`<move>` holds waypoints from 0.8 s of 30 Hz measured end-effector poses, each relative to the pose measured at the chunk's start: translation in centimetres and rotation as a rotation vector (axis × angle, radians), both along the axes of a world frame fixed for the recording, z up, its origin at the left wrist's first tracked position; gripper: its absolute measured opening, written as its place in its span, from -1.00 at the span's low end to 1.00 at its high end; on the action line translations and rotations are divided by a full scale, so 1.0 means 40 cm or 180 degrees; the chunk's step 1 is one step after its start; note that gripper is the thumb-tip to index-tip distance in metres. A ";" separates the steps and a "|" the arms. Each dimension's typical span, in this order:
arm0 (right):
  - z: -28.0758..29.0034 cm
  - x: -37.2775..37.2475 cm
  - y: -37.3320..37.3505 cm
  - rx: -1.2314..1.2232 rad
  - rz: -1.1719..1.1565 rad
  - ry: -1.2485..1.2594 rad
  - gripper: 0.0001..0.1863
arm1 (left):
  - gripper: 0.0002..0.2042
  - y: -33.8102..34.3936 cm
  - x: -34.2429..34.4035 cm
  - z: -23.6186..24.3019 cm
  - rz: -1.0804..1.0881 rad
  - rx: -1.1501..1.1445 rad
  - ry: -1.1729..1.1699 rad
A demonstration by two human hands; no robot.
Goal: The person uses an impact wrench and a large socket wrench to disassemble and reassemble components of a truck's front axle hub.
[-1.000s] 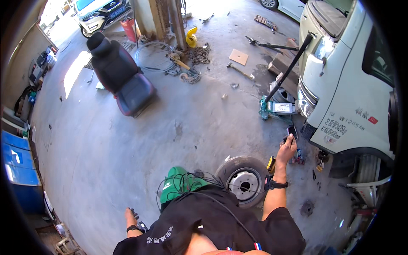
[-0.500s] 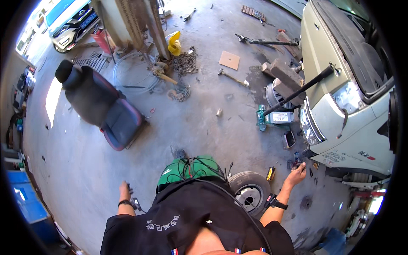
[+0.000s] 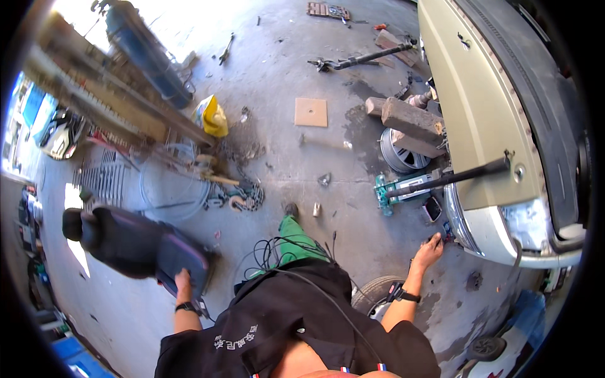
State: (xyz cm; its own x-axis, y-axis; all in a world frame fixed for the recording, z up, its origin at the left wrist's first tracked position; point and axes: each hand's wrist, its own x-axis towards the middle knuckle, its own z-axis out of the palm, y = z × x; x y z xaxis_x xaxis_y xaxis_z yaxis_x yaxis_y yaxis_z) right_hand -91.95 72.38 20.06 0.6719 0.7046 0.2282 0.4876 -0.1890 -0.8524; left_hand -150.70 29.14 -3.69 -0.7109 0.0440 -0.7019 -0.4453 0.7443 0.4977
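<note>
Black upholstered seat [image 3: 126, 246] observed at the left of the frame, on the grey floor [image 3: 375, 246]. Left hand [image 3: 183, 280] overlaps the seat's cushion in this view; actual contact cannot be determined, nor the spread of its fingers. Right hand [image 3: 428, 252], right of centre, has fingers curled close together; whether they hold anything cannot be told. Above it in the frame, a dark rectangular object [image 3: 432, 208] lies near a teal trolley jack [image 3: 382, 196]. Tyre [image 3: 370, 292], lower centre, partly hidden.

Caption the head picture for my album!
Bare left hand near a black padded car seat, bare right hand near a teal metal jack.
</note>
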 end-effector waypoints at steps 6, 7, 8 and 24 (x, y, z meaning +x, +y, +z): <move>0.126 -0.315 0.508 0.0042 0.0657 -0.0382 -0.53 | -0.72 0.318 -0.114 0.115 0.0660 -0.0399 -0.1140; 0.122 -0.342 0.591 0.0043 0.0812 -0.0309 -0.54 | -0.72 0.382 -0.142 0.120 0.0746 -0.0375 -0.1160; 0.108 -0.374 0.673 0.0233 0.0883 -0.0502 -0.54 | -0.73 0.459 -0.173 0.132 0.0770 -0.0378 -0.1154; 0.143 -1.008 1.634 -0.0098 0.0219 -0.1114 -0.53 | -0.72 1.777 -0.999 0.087 -0.0170 -0.0123 -0.0838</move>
